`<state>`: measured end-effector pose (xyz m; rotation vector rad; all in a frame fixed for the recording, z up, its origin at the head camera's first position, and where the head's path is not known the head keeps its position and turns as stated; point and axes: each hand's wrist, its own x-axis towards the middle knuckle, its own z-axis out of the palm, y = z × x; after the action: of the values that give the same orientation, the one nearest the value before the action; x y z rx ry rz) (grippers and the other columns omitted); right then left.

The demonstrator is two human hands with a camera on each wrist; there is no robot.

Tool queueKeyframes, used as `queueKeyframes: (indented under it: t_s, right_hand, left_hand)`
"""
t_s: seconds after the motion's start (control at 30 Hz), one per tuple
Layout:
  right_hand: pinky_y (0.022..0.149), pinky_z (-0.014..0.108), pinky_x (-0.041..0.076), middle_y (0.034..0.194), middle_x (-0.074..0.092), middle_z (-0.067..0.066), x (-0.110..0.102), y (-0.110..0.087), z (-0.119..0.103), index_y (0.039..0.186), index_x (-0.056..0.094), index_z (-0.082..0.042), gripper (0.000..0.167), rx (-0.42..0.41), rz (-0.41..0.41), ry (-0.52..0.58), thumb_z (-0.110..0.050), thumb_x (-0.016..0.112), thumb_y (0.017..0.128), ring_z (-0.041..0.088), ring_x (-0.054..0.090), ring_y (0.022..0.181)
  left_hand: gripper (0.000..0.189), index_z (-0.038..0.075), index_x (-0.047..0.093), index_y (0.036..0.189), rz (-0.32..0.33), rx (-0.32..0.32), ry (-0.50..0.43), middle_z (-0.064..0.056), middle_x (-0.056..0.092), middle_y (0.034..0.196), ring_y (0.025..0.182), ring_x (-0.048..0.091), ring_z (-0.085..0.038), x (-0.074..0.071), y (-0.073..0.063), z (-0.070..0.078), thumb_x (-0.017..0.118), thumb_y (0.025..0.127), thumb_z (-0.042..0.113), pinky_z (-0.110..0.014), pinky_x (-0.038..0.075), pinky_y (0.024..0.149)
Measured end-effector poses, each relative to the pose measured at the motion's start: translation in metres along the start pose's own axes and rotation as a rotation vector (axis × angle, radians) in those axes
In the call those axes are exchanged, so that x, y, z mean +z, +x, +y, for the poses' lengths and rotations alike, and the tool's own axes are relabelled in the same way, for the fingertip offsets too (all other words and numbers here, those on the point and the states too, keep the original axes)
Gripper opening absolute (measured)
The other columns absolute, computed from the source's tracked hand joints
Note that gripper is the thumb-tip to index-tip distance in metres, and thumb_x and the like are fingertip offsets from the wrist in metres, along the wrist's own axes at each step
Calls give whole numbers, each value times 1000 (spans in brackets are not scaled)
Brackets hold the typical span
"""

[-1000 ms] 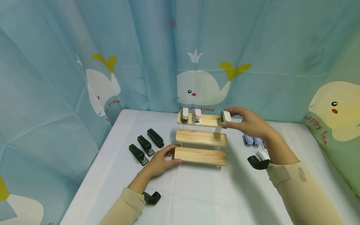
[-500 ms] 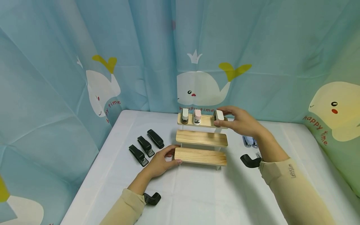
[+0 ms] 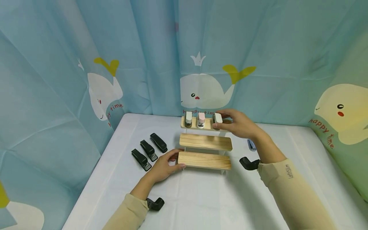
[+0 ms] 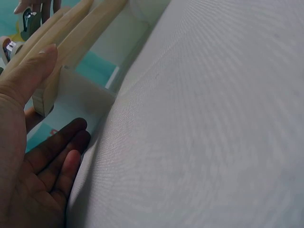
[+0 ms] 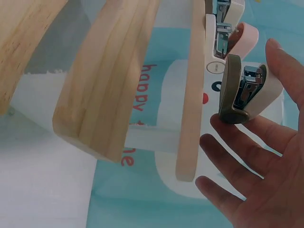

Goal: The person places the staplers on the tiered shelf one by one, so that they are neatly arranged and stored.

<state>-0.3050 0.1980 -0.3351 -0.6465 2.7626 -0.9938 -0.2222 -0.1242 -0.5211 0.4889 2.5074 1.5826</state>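
Note:
At the top tier of the three-tier wooden stand (image 3: 205, 141), my right hand (image 3: 240, 123) holds a small stapler (image 5: 247, 90) with a white top and dark olive base between thumb and fingers. A narrow gap shows between its base and the board in the right wrist view. To its left on that tier stand a pink-and-white stapler (image 3: 201, 120) and a white-and-dark one (image 3: 188, 119). My left hand (image 3: 163, 166) grips the left end of the bottom tier (image 3: 204, 160); its thumb lies on the board in the left wrist view, other fingers beneath or behind.
Three black staplers (image 3: 148, 150) lie in a slanted row on the white table (image 3: 178, 198), left of the stand. A blue stapler (image 3: 251, 144) shows partly behind my right forearm. A blue whale-print curtain (image 3: 161, 57) hangs behind the table.
My right hand has moved left along the top tier with the white-and-olive stapler, closer to the pink one. My left hand stays on the bottom tier. The forearm now covers more of the blue staplers.

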Motion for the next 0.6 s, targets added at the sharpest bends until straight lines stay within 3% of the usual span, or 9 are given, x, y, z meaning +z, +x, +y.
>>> queueKeyframes:
  t_s: [0.6]
  right_hand:
    - [117,56,44,144,53,14,11,8,1,153,49,-10,72,-20,-32,38,-48,73,96,40,53,140]
  left_hand:
    - [64,32,55,147,5,3,-15,4,64,137,128,59,-17,1,-1,3,81,89,44,-43,49,113]
